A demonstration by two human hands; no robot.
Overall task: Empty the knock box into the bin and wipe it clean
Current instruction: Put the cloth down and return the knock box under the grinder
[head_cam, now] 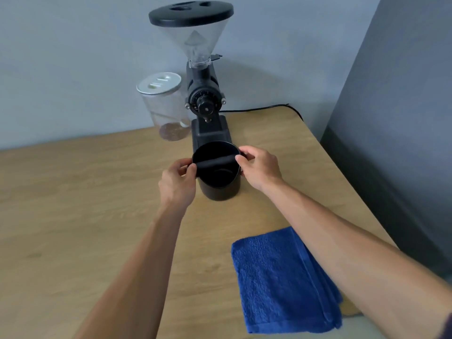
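A: Head view, nearest item first: folded blue towel point(286, 280) lying flat at the near right of the wooden tabletop point(73, 204), close to the right edge. Right forearm passes above its right side.

B: Hands?

A: Both reach forward to the knock box point(217, 184), a black cylinder standing upright near the tabletop's middle. Left hand point(177, 184) pinches the left end of the black knock bar point(215, 163), thumb and fingers closed on it at the rim. Right hand point(260, 167) does the same at the right end. Hands apart, one on each side of the box.

B: Contents of the box?

A: Interior dark; cannot tell whether grounds are inside. Bar spans the open top from left to right.

B: Beyond it?

A: Black coffee grinder point(206, 104) directly behind, its base just beside the box, clear hopper with black lid above. Left of the grinder, a clear jar point(168, 111) with white lid, a thin brown layer at its bottom. Black cable point(269, 108) runs off the far right edge. Grey wall behind.
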